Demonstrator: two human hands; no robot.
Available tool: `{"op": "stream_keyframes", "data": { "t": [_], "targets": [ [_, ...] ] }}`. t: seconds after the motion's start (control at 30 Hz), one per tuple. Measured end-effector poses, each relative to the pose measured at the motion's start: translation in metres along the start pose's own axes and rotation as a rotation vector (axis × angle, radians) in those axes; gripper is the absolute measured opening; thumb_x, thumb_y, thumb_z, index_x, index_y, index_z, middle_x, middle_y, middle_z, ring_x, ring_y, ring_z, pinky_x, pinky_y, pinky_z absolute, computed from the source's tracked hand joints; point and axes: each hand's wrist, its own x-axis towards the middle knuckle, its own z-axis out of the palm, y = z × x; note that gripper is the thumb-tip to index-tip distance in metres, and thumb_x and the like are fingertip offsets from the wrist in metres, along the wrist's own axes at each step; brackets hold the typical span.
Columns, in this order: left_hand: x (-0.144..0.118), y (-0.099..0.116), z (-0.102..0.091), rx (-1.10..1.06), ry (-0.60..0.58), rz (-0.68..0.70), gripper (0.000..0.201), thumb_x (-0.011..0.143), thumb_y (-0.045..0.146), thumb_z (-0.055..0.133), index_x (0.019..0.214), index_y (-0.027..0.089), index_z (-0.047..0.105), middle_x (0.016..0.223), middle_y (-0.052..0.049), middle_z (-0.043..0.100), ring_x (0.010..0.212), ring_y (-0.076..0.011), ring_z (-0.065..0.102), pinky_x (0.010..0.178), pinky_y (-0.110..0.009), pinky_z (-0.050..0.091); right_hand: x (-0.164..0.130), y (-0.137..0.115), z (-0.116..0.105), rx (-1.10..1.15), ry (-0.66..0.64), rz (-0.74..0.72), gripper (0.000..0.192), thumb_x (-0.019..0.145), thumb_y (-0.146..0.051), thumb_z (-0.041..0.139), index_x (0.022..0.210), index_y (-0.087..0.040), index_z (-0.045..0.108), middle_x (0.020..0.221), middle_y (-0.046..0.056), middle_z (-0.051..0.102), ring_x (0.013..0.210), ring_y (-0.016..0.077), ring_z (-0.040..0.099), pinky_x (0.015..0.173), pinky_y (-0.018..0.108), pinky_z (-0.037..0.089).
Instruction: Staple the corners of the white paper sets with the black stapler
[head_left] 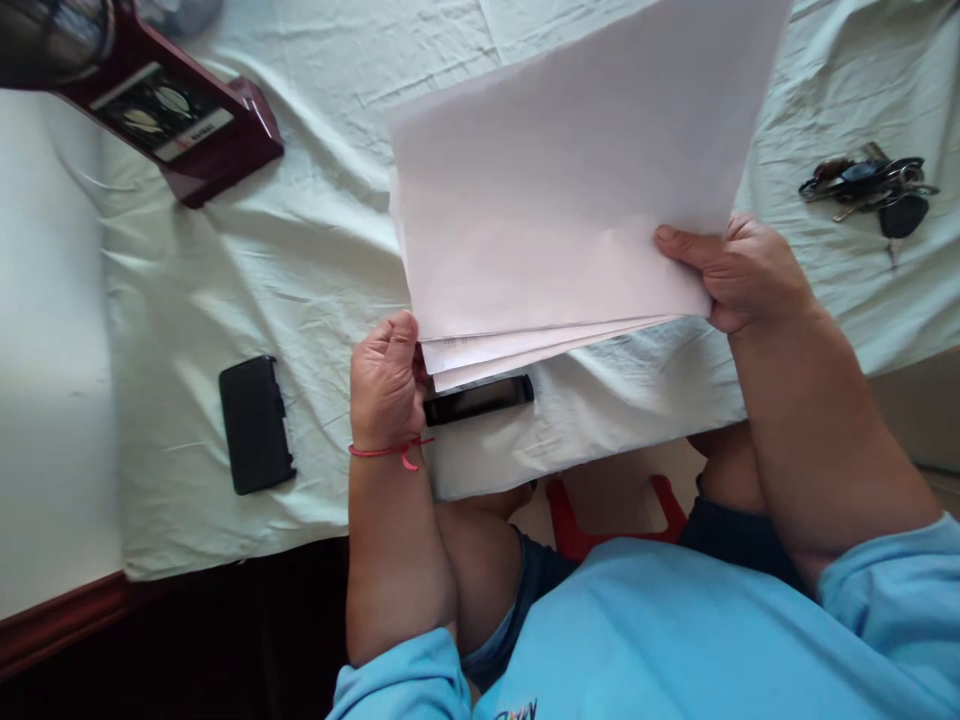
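Several white sheets of paper point(555, 190) are held up over the cloth, slightly fanned at their near edge. My left hand point(386, 375), with a red string round the wrist, pinches their near left corner. At the right edge, my right hand point(757, 270) grips them, its thumb flat on the top sheet and its fingers hidden underneath. Faint print shows on a lower sheet near my left hand. Just below the sheets lies a dark stapler-like or case-like object point(480, 400), partly covered by my left hand.
A pale green cloth point(322, 270) covers the table. A black phone-shaped case point(257, 425) lies at the left. A dark red wooden stand point(202, 120) is at the far left, and a bunch of keys point(870, 190) at the right. A red stool point(585, 530) shows below the table edge.
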Motion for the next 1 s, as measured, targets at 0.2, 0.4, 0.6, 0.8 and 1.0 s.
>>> {"op": "stream_keyframes", "data": {
  "t": [0.2, 0.4, 0.6, 0.8, 1.0],
  "targets": [
    [0.0025, -0.0003, -0.0002, -0.033, 0.086, 0.091, 0.063, 0.057, 0.057, 0.118, 0.075, 0.022, 0.069, 0.067, 0.006, 0.057, 0.056, -0.0059, 0.046, 0.049, -0.019, 0.039, -0.0019, -0.0005, 0.0011, 0.0, -0.018, -0.004, 0.035, 0.072, -0.031, 0.108, 0.101, -0.023, 0.088, 0.118, 0.003, 0.092, 0.132, 0.0329, 0.084, 0.115, 0.051, 0.073],
    [0.0045, -0.0053, 0.0009, -0.058, 0.074, 0.084, 0.07, 0.06, 0.076, 0.112, 0.069, 0.023, 0.067, 0.065, 0.005, 0.06, 0.057, -0.0096, 0.051, 0.053, -0.023, 0.05, -0.0008, -0.0005, 0.0019, -0.003, -0.021, 0.014, 0.039, 0.07, -0.032, 0.109, 0.102, -0.022, 0.089, 0.118, 0.004, 0.092, 0.129, 0.0339, 0.085, 0.112, 0.053, 0.074],
    [0.0025, -0.0032, 0.004, -0.09, 0.029, 0.098, 0.068, 0.068, 0.083, 0.105, 0.083, 0.024, 0.074, 0.071, 0.003, 0.065, 0.059, -0.0128, 0.057, 0.052, -0.025, 0.051, -0.0011, -0.001, 0.0031, 0.001, -0.013, 0.007, 0.039, 0.067, -0.033, 0.11, 0.1, -0.023, 0.09, 0.116, 0.003, 0.092, 0.13, 0.0331, 0.085, 0.111, 0.05, 0.075],
    [0.0026, -0.0023, 0.0006, -0.048, 0.062, 0.118, 0.06, 0.062, 0.058, 0.116, 0.078, 0.022, 0.071, 0.069, 0.005, 0.059, 0.058, -0.0075, 0.05, 0.054, -0.02, 0.046, -0.001, 0.0004, 0.003, 0.026, -0.009, -0.006, 0.044, 0.067, -0.033, 0.112, 0.104, -0.021, 0.091, 0.119, 0.005, 0.092, 0.127, 0.0325, 0.086, 0.109, 0.049, 0.075],
    [0.0031, -0.0074, -0.0018, -0.049, 0.052, 0.111, 0.069, 0.07, 0.076, 0.108, 0.074, 0.023, 0.065, 0.07, 0.004, 0.059, 0.061, -0.0115, 0.055, 0.055, -0.025, 0.049, -0.001, 0.002, 0.0018, -0.003, -0.035, 0.0, 0.045, 0.069, -0.038, 0.111, 0.104, -0.023, 0.088, 0.124, 0.004, 0.091, 0.136, 0.0347, 0.082, 0.114, 0.052, 0.073]
  ]
}}
